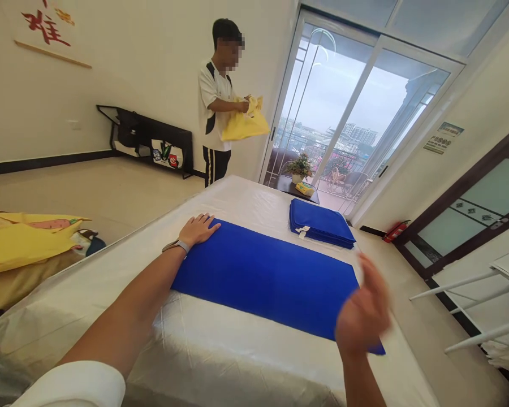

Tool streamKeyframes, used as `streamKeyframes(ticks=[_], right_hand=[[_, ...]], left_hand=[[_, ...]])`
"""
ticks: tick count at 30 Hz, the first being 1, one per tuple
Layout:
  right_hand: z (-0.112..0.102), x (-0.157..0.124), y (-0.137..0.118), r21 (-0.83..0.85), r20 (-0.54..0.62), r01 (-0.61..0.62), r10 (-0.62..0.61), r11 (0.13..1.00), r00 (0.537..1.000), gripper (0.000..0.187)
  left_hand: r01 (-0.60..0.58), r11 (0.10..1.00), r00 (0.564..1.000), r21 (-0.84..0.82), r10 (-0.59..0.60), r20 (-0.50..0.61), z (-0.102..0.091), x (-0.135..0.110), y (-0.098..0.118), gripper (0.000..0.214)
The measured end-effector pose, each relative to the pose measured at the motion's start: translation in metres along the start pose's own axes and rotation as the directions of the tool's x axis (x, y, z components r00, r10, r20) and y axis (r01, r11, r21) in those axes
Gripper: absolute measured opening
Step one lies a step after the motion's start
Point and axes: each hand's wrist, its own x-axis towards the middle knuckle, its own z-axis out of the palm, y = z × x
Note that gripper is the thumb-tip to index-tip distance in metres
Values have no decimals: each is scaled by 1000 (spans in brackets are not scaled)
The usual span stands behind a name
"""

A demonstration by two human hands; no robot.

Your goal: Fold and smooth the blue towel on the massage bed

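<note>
A long blue fabric piece (271,277) lies flat across a bed-like surface with a shiny pale cover (237,350). On its far left corner my left hand (199,229) rests palm down with fingers spread, a grey band around the wrist. My right hand (365,311), blurred by motion, is over the right end of the fabric; its fingers point upward and stretched out, and nothing shows in them. Whether it touches the fabric I cannot tell. Just beyond the fabric sits a stack of folded blue pieces (322,222) with white tags at its near edge.
Past the far edge a person (216,107) stands holding a yellow bag (246,124). More yellow bags (29,240) lie at the left. A black rack (150,141), a small table with a potted plant (299,168), a fire extinguisher (395,230) and a white-legged table (483,282) surround the bed.
</note>
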Motion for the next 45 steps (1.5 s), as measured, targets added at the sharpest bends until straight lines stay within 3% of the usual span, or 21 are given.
streamKeyframes(ticks=[2, 4, 6, 9, 11, 13, 18, 25, 28, 31, 37, 39, 41, 43, 45], right_hand=[[37, 14, 5, 6, 65, -166, 166, 986, 984, 48], [78, 25, 19, -75, 266, -297, 306, 952, 914, 50], [115, 30, 37, -218, 442, -294, 362, 931, 821, 51], [156, 27, 62, -410, 593, -212, 436, 887, 677, 57], [171, 21, 75, -491, 622, -177, 485, 853, 615, 61], [178, 17, 83, -532, 624, -160, 512, 832, 589, 65], [161, 13, 110, -573, 609, -162, 550, 803, 572, 70], [76, 1, 193, -762, 407, -236, 730, 602, 549, 71], [50, -7, 218, -809, 322, -259, 766, 528, 557, 73], [42, -11, 227, -816, 286, -280, 775, 505, 564, 74], [46, -13, 222, -812, 226, -338, 791, 475, 569, 72], [46, -13, 220, -804, 221, -347, 785, 483, 579, 71], [45, -13, 218, -797, 218, -356, 782, 488, 584, 71], [45, -12, 216, -790, 221, -363, 783, 493, 582, 70], [45, -12, 216, -786, 227, -369, 786, 497, 575, 70]], left_hand=[[-4, 1000, 1000, -2, 4, -2, -1, -1, 1, 78], [-6, 1000, 1000, -1, 6, -6, -2, -1, 1, 77], [-8, 1000, 1000, 5, 8, -10, -1, -1, 1, 77], [-10, 1000, 1000, 8, 10, -16, 0, -1, 1, 77], [-9, 1000, 1000, 6, 9, -18, 1, -1, 1, 77], [-6, 1000, 1000, 3, 6, -14, 2, -1, 0, 79], [-7, 1000, 1000, 6, 7, -14, 2, 0, 0, 78], [-35, 998, 999, 54, 36, -11, 3, 1, -4, 72], [-27, 998, 1000, 51, 27, -12, 5, 3, -6, 71], [-36, 998, 999, 59, 37, -19, 8, 6, -9, 71], [-27, 997, 999, 66, 29, -29, 7, 17, -15, 75], [-9, 997, 999, 83, 13, -48, 3, 21, -3, 78], [-83, 993, 995, 89, 88, -55, 2, 24, 26, 80], [-258, 965, 966, 51, 259, -18, 5, 21, 72, 79], [-418, 908, 907, -37, 419, 33, 13, 13, 126, 78]])
